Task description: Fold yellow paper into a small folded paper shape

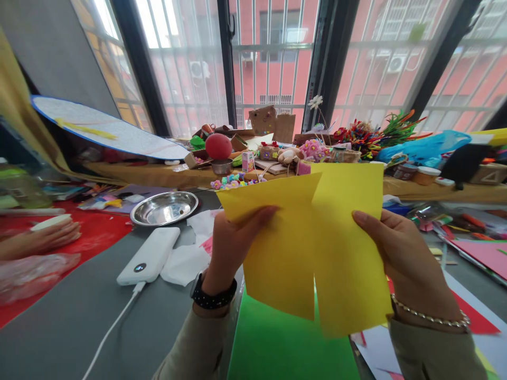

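Observation:
In the head view I hold yellow paper up in front of me, one piece in each hand. My left hand (233,248) pinches the left yellow paper (285,253), thumb in front and fingers behind. The right yellow paper (348,253) is gripped the same way by my right hand (404,248). Their inner edges meet along the middle, with a narrow gap near the bottom; whether they are joined there I cannot tell. Below them a green sheet (293,343) lies on the grey table (79,338).
Left of me are a white power bank (148,256) with a cable, crumpled tissues (186,264) and a metal dish (164,208). Another person's hand (43,240) rests at far left. Craft items and a red balloon (218,146) crowd the sill; coloured paper (475,311) lies right.

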The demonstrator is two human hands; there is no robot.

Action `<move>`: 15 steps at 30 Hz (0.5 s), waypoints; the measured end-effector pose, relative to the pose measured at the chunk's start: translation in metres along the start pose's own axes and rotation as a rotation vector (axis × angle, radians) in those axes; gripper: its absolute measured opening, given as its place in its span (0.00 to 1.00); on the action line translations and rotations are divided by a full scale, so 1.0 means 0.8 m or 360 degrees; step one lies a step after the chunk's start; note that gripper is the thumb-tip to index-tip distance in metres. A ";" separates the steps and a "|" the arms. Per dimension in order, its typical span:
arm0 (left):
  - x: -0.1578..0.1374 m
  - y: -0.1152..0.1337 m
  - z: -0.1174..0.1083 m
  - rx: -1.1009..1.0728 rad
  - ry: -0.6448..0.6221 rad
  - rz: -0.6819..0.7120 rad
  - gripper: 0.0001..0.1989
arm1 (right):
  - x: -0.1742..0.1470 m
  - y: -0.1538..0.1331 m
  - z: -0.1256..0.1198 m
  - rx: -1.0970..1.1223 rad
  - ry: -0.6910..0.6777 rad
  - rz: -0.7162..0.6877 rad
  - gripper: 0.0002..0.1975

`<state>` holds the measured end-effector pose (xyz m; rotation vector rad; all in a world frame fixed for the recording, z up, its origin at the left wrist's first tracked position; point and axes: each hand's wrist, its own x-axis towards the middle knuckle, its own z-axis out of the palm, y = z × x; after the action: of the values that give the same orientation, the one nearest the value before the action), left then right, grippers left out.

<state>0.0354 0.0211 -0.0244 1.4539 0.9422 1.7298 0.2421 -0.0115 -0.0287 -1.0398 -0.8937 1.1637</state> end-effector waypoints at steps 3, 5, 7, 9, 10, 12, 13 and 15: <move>0.000 0.001 0.001 -0.0006 0.0025 0.0019 0.06 | 0.000 0.000 0.001 0.0022 -0.0033 0.0029 0.08; -0.001 0.002 0.002 -0.0019 0.0045 0.0021 0.05 | 0.002 0.000 0.001 0.0036 -0.0059 0.0055 0.08; 0.000 0.003 0.003 -0.0052 0.0061 0.0018 0.04 | 0.004 0.002 0.002 0.0051 -0.0082 0.0097 0.08; 0.001 0.002 0.002 -0.0092 0.0051 0.0001 0.05 | 0.007 0.004 0.004 0.0056 -0.0079 0.0114 0.08; 0.003 0.001 0.000 -0.0115 0.0028 -0.0026 0.06 | 0.008 0.006 0.004 0.0053 -0.0064 0.0102 0.08; 0.007 -0.002 -0.005 -0.0157 -0.0107 -0.0127 0.08 | 0.010 0.008 0.005 0.0037 -0.0016 0.0045 0.08; 0.009 -0.004 -0.009 -0.0167 -0.0214 -0.0200 0.10 | 0.010 0.009 0.005 0.0023 0.0015 0.0005 0.08; 0.013 -0.005 -0.014 -0.0150 -0.0437 -0.0335 0.11 | 0.011 0.010 0.003 -0.0005 0.0075 -0.0080 0.09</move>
<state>0.0227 0.0312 -0.0240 1.4312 0.8226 1.3644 0.2392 -0.0015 -0.0353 -1.0374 -0.8798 1.0917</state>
